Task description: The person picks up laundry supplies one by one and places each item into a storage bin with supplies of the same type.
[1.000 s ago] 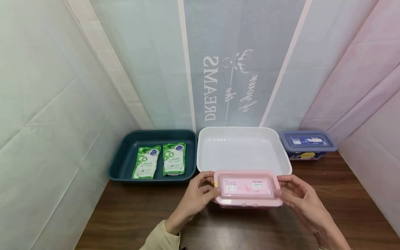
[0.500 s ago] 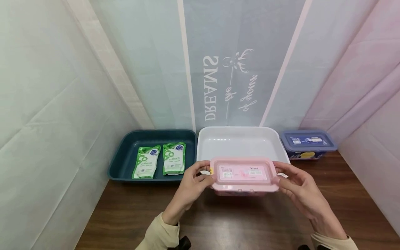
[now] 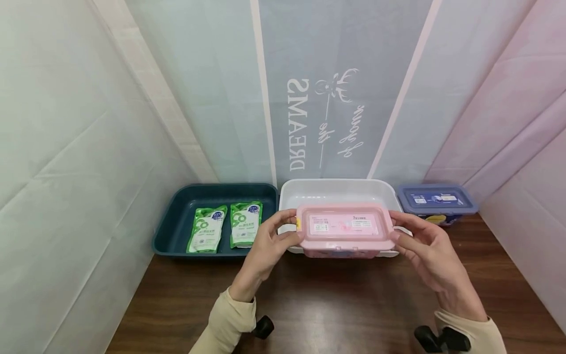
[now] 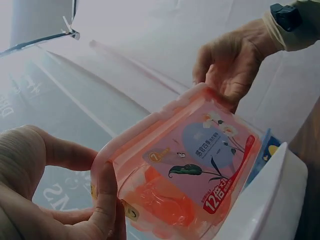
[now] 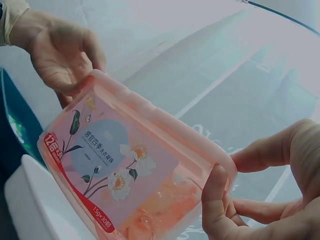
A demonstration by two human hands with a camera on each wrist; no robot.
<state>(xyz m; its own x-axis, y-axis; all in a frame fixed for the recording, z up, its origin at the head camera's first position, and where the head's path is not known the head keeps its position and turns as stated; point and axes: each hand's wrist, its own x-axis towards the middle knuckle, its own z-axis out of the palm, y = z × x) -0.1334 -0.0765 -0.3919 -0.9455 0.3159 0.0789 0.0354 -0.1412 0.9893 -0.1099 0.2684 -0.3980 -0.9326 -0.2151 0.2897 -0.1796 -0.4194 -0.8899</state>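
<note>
A pink lidded box of laundry pods (image 3: 345,231) hangs over the white tray (image 3: 292,194) in the head view, covering the tray's front part. My left hand (image 3: 269,246) pinches the box's left end, thumb at the lid's rim and fingers at the side. At the opposite end my right hand (image 3: 431,255) grips it the same way. Orange-pink pods (image 4: 165,200) show through the clear wall in the left wrist view. A flowered label (image 5: 110,160) covers much of that side in the right wrist view.
Left of the white tray stands a dark green tray (image 3: 172,231) with two green-and-white pouches, one pouch (image 3: 207,230) beside the other pouch (image 3: 246,224). A blue lidded box (image 3: 438,201) stands to the right. Cloth curtains (image 3: 327,49) rise behind, and the wooden table (image 3: 336,305) extends in front.
Both hands have carried the pink box away from the body, from the white tray's front edge to over the tray. The pouches and blue box stay where they were.
</note>
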